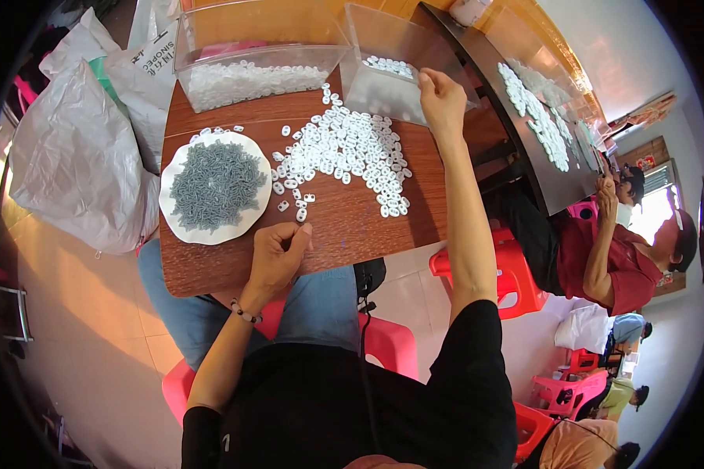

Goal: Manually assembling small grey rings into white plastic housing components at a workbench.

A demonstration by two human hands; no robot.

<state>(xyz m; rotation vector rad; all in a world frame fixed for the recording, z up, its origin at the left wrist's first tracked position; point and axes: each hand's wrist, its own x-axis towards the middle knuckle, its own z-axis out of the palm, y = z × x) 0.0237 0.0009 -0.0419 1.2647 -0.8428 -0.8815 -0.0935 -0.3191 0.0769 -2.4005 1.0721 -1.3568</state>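
Observation:
Over the edge of the right-hand clear plastic bin point(383, 92), my right hand point(443, 102) is closed, fingers curled; what it holds, if anything, is hidden. Inside that bin lie some white pieces point(389, 67). My left hand point(280, 256) rests by the table's front edge, thumb and fingers drawn together, with their contents not visible. Beyond it spreads a pile of small white oval pieces with two dark holes each point(340, 144). To its left stands a scalloped white plate point(169, 209) heaped with tiny grey pieces point(215, 184).
A second clear bin point(262, 56) with whitish translucent pieces stands at the back of the brown wooden table point(328, 254). Large white sacks point(78, 156) stand on the left. At right, a dark table point(555, 187) bears more white pieces; a person in a red shirt point(618, 273) sits there.

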